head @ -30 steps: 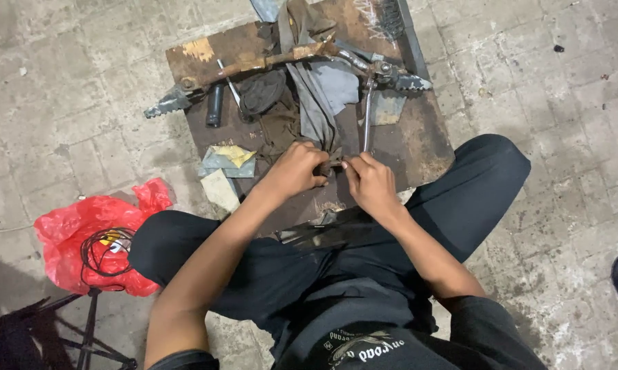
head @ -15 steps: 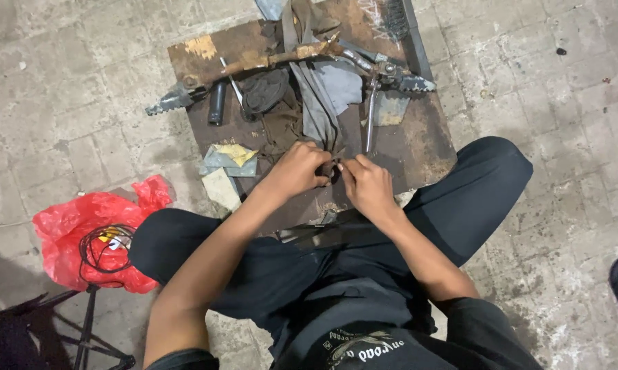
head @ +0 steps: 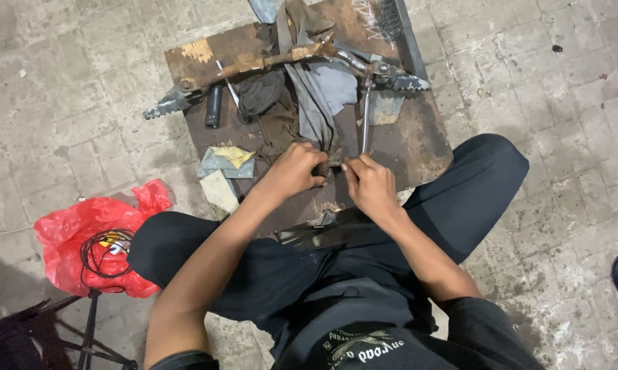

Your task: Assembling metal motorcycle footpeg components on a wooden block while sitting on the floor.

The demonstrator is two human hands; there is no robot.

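Two hands meet over a rusty brown board (head: 418, 147) lying on the paved floor. The left hand (head: 296, 171) is curled around a small dark part (head: 328, 166), and the right hand (head: 365, 183) pinches that same part's other end from 3 o'clock. At 12 o'clock from the hands lies a grey rag (head: 317, 96), crossed by a long rusty rod (head: 254, 65) with toothed ends. Folded yellow and grey paper (head: 228, 159) sits at 9 o'clock; a red plastic bag (head: 82, 236) holding a black cable lies at 8 o'clock, off the board
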